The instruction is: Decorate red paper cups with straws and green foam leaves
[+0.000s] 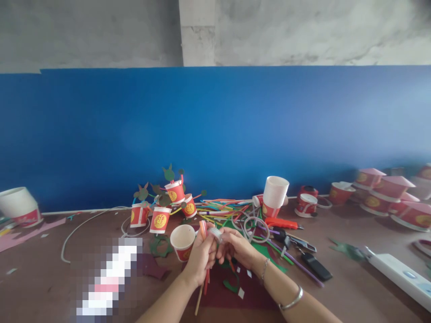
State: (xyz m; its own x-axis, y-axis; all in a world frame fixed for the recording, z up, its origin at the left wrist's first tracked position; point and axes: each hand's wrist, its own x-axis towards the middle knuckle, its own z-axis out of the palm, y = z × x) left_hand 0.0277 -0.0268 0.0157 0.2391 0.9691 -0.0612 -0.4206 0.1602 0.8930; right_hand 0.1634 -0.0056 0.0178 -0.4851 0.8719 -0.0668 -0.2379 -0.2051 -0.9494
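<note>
My left hand point(201, 258) is closed around a small bundle of orange and red drinking straws point(202, 228). Their lower ends and a thin tan stick point(198, 299) stick out below the fist. Between both hands is a small whitish roll that looks like clear tape point(214, 234). The bent fingers of my right hand point(235, 246) grip its near side, and my left fingertips touch it too. Just left of my hands stands an open paper cup point(182, 237). Under them lies dark red paper point(235, 296) with green scraps point(230, 285) and white bits point(241, 293).
Red paper cups with green cut-out figures point(161, 220) stand behind to the left. Loose coloured straws point(222, 206), stacked cups point(276, 193), an orange cutter point(283, 223) and keys point(286, 240) lie behind and right. Pink-topped cups point(390, 188) fill the far right; a white box point(400, 273) lies nearer.
</note>
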